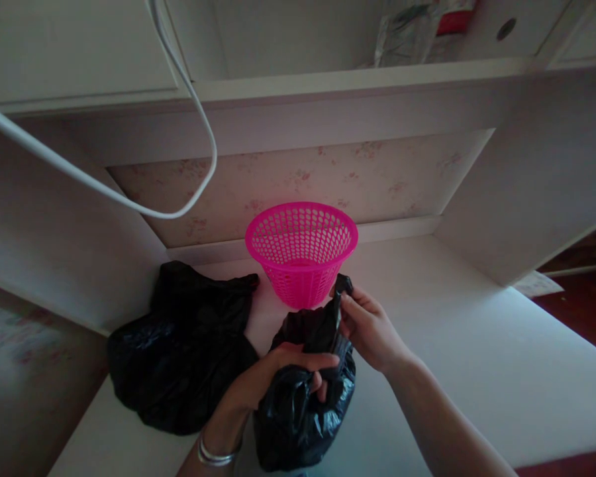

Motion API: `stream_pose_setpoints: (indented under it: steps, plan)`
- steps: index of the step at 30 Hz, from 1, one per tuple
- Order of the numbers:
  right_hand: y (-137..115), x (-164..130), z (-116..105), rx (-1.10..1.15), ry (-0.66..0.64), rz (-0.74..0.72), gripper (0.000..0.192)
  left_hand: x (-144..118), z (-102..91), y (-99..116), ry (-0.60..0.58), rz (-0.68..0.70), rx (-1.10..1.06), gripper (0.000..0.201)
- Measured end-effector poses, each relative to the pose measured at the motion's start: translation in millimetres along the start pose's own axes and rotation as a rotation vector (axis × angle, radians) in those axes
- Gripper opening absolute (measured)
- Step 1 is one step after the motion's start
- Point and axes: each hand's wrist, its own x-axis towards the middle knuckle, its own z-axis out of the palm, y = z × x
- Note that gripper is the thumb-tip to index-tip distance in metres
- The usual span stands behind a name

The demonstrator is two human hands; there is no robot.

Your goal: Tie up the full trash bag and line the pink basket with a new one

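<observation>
Two hands [298, 359] [371, 331] holding bag [298, 437], basket [300, 281] behind

1 view, head-worn: looks forward and down onto white counter [477, 324], from above and behind the hands [370, 328]. Left forearm [226, 417] enters from 7 o'clock, right forearm [440, 411] from 5; both close to lens. Pink basket [302, 283] at frame centre, somewhat farther off. Floral back panel [328, 179] beyond it, toward 12. Shelf edge [328, 85] canted slightly, higher toward 3.

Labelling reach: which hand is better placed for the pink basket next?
Likely the right hand, pinching the black plastic bag near the pink mesh basket; the left hand is farther off.
</observation>
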Motion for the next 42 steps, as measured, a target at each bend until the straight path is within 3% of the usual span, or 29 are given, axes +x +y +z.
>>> stream_pose_setpoints:
  steps: [2, 4, 7, 11, 15, 17, 20, 22, 24, 27, 29, 32, 34, 37, 42]
  plan:
    - [-5, 0, 2, 0.054, 0.024, 0.006, 0.040, -1, -3.5, -4, -0.027, 0.061, -0.008, 0.039]
    - [-11, -2, 2, 0.084, 0.027, -0.001, 0.038, -1, -6.5, -9, 0.037, 0.150, 0.054, 0.039]
    - [-20, -11, 2, 0.104, -0.031, -0.007, 0.038, 4, -7.0, -18, 0.288, 0.291, 0.107, 0.041]
    - [-21, -24, 0, 0.102, -0.147, 0.026, 0.055, 14, -0.8, -29, 0.587, 0.372, -0.036, 0.062]
    - [-10, -33, -6, -0.013, -0.137, 0.032, 0.037, 16, 4.6, -26, 0.730, 0.378, -0.109, 0.061]
    - [-7, -36, -8, -0.074, -0.140, -0.004, 0.025, 14, 5.9, -24, 0.732, 0.384, -0.009, 0.051]
    - [-9, -40, -7, -0.225, -0.179, -0.005, 0.034, 13, 6.6, -25, 0.719, 0.424, 0.173, 0.044]
    - [-10, -40, -3, -0.439, -0.214, -0.046, 0.027, 14, 6.9, -28, 0.718, 0.471, 0.231, 0.045]
    - [-8, -37, 1, -0.682, -0.242, -0.192, 0.012, 14, 6.5, -32, 0.703, 0.528, 0.266, 0.042]
    - [-4, -32, 5, -0.880, -0.239, -0.430, 0.010, 12, 4.3, -34, 0.650, 0.575, 0.310, 0.034]
    - [-1, -28, 6, -0.905, -0.243, -0.482, 0.012, 8, 2.1, -31, 0.568, 0.580, 0.347, 0.026]
    - [2, -23, 4, -0.931, -0.335, -0.440, 0.027, -1, 0.8, -20, 0.408, 0.630, 0.407, 0.019]
    - [5, -21, 2, -0.992, -0.382, -0.420, 0.037, -8, 2.7, -13, 0.361, 0.655, 0.445, 0.020]
    - [16, -20, -1, -1.120, -0.300, -0.484, 0.033, -16, 8.8, -9, 0.373, 0.610, 0.547, 0.041]
    - [36, -21, -5, -1.284, 0.006, -0.590, 0.030, -18, 17.7, -18, 0.431, 0.618, 0.740, 0.060]
